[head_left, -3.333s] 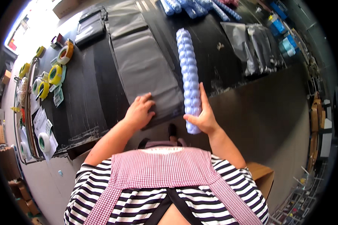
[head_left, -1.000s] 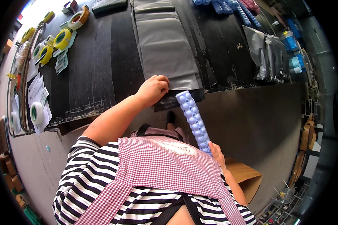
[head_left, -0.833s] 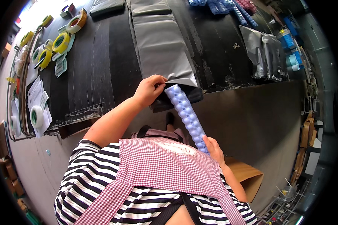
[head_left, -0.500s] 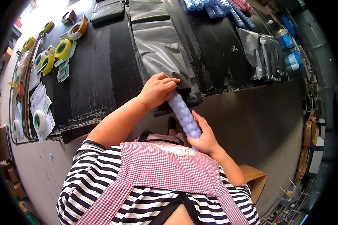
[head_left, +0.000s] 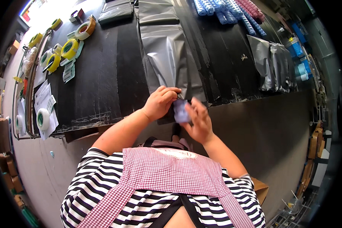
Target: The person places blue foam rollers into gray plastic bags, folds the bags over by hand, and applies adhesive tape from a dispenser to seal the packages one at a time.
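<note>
A long silver-grey plastic bag lies over the black table, its mouth at the near edge. My left hand pinches the edge of that mouth between thumb and fingers. A short stub of a lavender roll with a bumpy surface sticks out of the mouth toward me, and the rest of it is hidden in the bag. Around the near end of this roll is my right hand, blurred by motion. Its thumb lies below the roll's end and its fingers along the right side; how firmly they grip does not show.
Blue-and-white rolls and red patterned rolls lie at the far right. Grey bags hang near the table's right edge. Stacked dark bags lie far left. Tape rolls and papers sit along the left side.
The lavender roll has slid away from me into the bag, leaving only a short stub outside. My right hand has moved forward and up with it; my left hand still pinches the bag mouth.
</note>
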Available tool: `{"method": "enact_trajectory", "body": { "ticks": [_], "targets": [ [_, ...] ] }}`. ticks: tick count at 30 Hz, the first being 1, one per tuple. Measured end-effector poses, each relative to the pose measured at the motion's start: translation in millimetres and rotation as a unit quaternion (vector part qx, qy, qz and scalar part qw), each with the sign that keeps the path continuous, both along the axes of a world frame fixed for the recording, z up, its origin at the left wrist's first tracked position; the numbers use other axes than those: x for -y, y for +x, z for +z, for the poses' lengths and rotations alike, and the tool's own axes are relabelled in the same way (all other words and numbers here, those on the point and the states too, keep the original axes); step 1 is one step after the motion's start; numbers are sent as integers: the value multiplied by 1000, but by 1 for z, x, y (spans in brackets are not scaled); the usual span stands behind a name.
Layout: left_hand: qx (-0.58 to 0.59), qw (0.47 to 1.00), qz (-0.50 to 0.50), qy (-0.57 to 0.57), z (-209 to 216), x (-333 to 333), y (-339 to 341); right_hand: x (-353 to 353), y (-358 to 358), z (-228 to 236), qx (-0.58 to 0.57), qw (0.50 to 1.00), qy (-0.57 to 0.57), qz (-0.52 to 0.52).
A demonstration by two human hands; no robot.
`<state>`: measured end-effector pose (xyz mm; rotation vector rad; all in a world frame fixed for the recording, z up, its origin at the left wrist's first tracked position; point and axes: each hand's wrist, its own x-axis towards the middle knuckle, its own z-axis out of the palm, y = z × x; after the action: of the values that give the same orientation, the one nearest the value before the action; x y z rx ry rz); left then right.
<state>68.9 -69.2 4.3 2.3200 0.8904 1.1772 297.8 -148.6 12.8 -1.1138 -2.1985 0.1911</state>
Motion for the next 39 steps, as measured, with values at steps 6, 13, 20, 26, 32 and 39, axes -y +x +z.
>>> {"method": "enact_trajectory", "body": {
  "ticks": [6, 13, 20, 26, 32, 39],
  "targets": [
    [45, 996, 74, 24, -8, 4, -3, -83, -52, -18, -38, 981, 23, -191],
    [18, 998, 63, 15, -6, 3, -4, -103, -48, -26, -48, 966, -110, -229],
    [3, 999, 37, 5, 1, 3, 0, -102, -30, -28, -4, 955, -164, -246],
    [98, 980, -67, -159, 27, 0, -5, -75, 14, -21, -303, 856, -393, -143],
    [267, 881, 253, -296, -23, -192, -78, -103, 55, 20, -164, 833, -529, -14],
    [269, 765, 382, -444, -54, -390, -126, -338, -7, 5, -365, 845, -389, -30]
  ]
}}
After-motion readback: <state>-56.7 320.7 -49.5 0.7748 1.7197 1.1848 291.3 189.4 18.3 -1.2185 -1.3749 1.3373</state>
